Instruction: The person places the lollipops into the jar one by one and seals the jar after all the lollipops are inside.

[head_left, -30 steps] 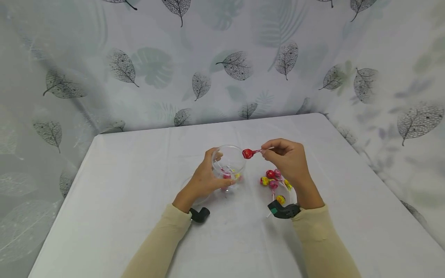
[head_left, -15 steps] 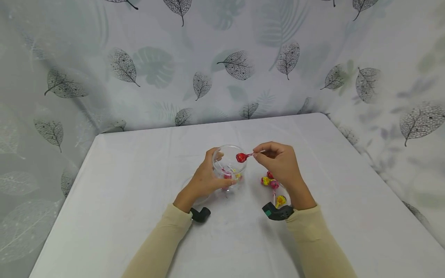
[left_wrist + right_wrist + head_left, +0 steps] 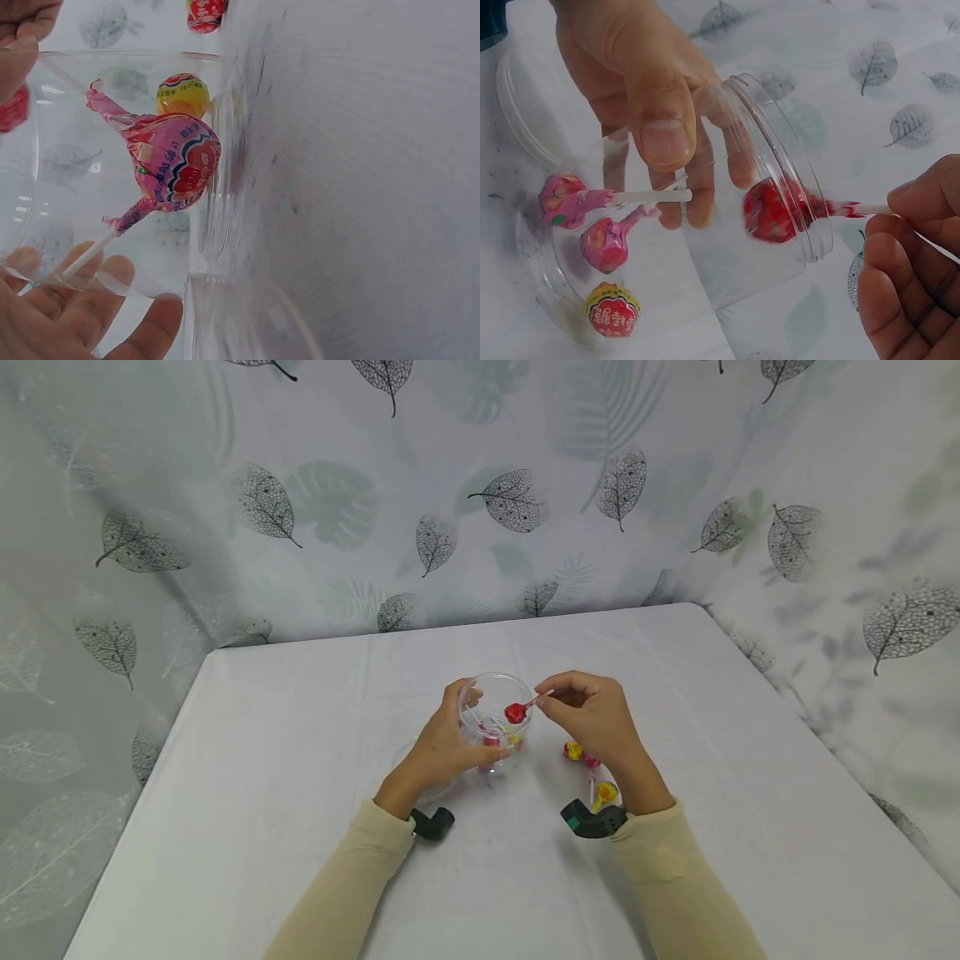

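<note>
My left hand (image 3: 448,737) grips a clear plastic jar (image 3: 495,720), tilted with its mouth toward the right. In the right wrist view its thumb (image 3: 660,127) lies on the jar (image 3: 795,187) wall. My right hand (image 3: 546,700) pinches the white stick of a red lollipop (image 3: 515,712), whose head (image 3: 774,211) sits just inside the jar's mouth. Three wrapped lollipops lie at the jar's bottom: two pink ones (image 3: 562,201) (image 3: 604,244) and a yellow one (image 3: 613,312). The left wrist view shows a pink lollipop (image 3: 176,165) and the yellow lollipop (image 3: 182,94) through the wall.
More wrapped lollipops (image 3: 574,750) (image 3: 606,792) lie on the white tablecloth (image 3: 300,727) under my right wrist. A clear lid (image 3: 429,791) lies by my left wrist. Leaf-patterned curtains (image 3: 525,502) close the back and both sides.
My right hand has carried the red lollipop left and down, from beside the jar into its mouth. The left hand and jar have stayed put.
</note>
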`<state>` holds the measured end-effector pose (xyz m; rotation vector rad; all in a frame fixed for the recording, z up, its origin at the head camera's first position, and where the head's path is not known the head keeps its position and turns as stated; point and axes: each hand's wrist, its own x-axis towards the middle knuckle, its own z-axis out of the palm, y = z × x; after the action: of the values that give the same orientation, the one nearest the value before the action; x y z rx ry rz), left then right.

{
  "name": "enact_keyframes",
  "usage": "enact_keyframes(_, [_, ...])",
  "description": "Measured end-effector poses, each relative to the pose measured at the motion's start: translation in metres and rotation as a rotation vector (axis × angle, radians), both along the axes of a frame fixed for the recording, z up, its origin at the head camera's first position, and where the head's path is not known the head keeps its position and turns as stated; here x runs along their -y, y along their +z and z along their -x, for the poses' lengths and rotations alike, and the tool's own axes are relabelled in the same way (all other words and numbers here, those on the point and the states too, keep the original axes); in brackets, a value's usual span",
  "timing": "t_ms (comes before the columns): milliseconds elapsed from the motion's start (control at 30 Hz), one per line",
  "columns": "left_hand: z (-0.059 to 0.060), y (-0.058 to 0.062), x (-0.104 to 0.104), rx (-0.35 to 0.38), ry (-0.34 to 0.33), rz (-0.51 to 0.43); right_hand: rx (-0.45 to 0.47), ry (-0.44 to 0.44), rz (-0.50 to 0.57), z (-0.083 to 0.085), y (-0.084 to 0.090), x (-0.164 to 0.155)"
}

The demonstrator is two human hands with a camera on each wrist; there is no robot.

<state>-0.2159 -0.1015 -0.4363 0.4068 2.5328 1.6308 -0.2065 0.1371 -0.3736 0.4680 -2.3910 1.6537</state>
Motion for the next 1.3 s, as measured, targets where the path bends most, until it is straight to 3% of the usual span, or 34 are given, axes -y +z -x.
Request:
enact_keyframes(267, [0.001, -0.002, 0.000, -0.011, -0.015, -0.019, -0.035, 0.007, 0.010, -0.001, 0.003, -0.005])
enact_keyframes(600, [0.000, -0.001, 0.002, -0.018, -0.033, -0.024, -0.039, -0.051, -0.022, -0.003, 0.008, -0.016])
enact_keyframes(1100, [0.000, -0.002, -0.001, -0.017, -0.035, 0.010, -0.034, -0.090, -0.034, -0.008, -0.001, -0.039])
enact_keyframes(1300, [0.000, -0.001, 0.002, -0.030, -0.036, 0.018, -0.038, -0.160, -0.102, -0.010, -0.012, -0.052])
